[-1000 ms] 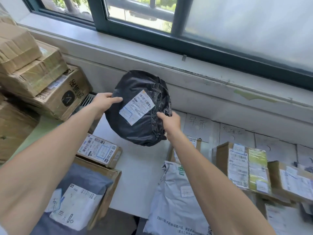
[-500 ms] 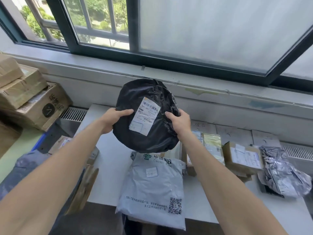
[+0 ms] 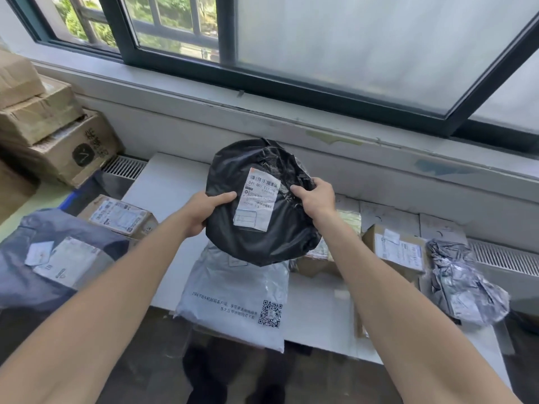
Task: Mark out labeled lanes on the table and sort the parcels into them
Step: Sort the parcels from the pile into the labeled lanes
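**parcelguy22:** quick q, where's the black parcel (image 3: 262, 243) atm & who's got it?

**sortdesk_k:** up in the air, both hands on it. left hand (image 3: 204, 211) grips its left edge w/ the thumb on the front, the rest is hidden behind the plastic. right hand (image 3: 316, 198) has its fingers curled tight on the crinkly upper-right edge. white label (image 3: 258, 204) faces the cam, barcode at the top.

**parcelguy22:** ok & what's around the parcel?

**sortdesk_k:** white tabletop (image 3: 166, 182) is below it. right under the parcel there's a grey mailer bag (image 3: 233, 298) w/ a QR code, its near end hanging off the tabletop edge. to the parcel's right: a brown box (image 3: 399, 252) w/ a label, then a crumpled silver bag (image 3: 463, 284) further right. to its left: a small labelled box (image 3: 119, 218) & a dark grey bag (image 3: 58, 258) lower left. way left of the parcel, a stack of cardboard boxes (image 3: 43, 126). behind it, the window (image 3: 320, 39).
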